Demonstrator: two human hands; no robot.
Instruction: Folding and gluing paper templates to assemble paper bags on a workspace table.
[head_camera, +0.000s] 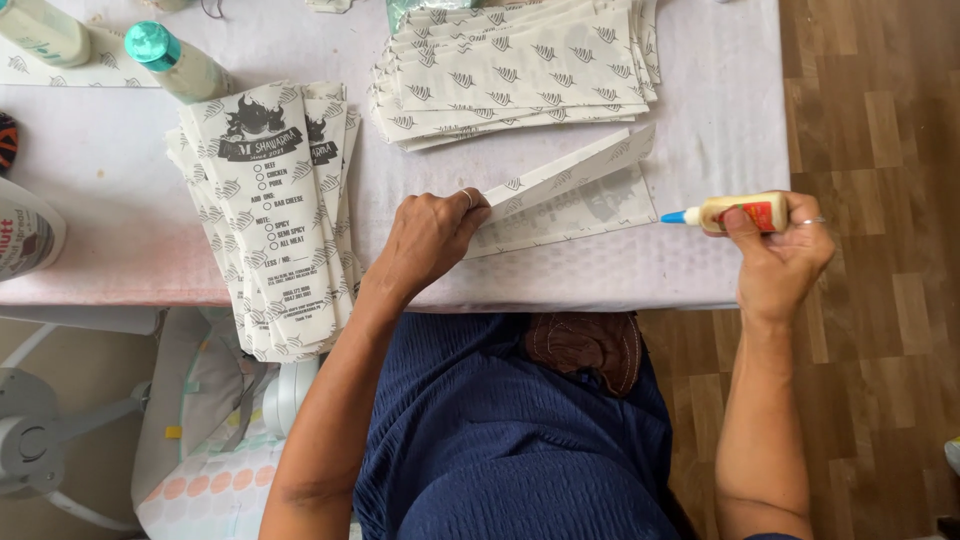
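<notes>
Bare-armed person in a dark blue ribbed garment, with rings on both hands (425, 235).

1. A single head-worn view looks steeply down from above the person's lap.
2. It faces forward across the near edge of the table (120, 150), at close, arm's-length range.
3. No second view shares the scene.

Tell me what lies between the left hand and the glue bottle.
Head view: the folded paper sheet spans from the left hand toward the glue bottle.
</notes>
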